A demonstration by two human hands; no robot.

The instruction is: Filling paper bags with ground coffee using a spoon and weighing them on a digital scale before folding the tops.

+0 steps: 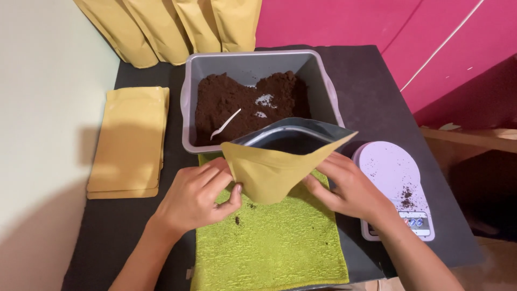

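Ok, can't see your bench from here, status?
Both hands, left and right, grip on the open yellow pouch. Pouch over the green cloth. Nothing blocking it.

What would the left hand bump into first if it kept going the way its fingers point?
The left hand already touches the open yellow pouch; beyond it, probably the right hand, though depth is unclear.

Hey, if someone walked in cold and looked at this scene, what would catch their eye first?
Probably the tan pouch held open at centre by the left hand and right hand, above a green cloth. Just behind it sits a grey tub of dark brown powder with a white spoon lying in it. A white scale dusted with powder sits to the right, and a stack of flat pouches lies on the left.
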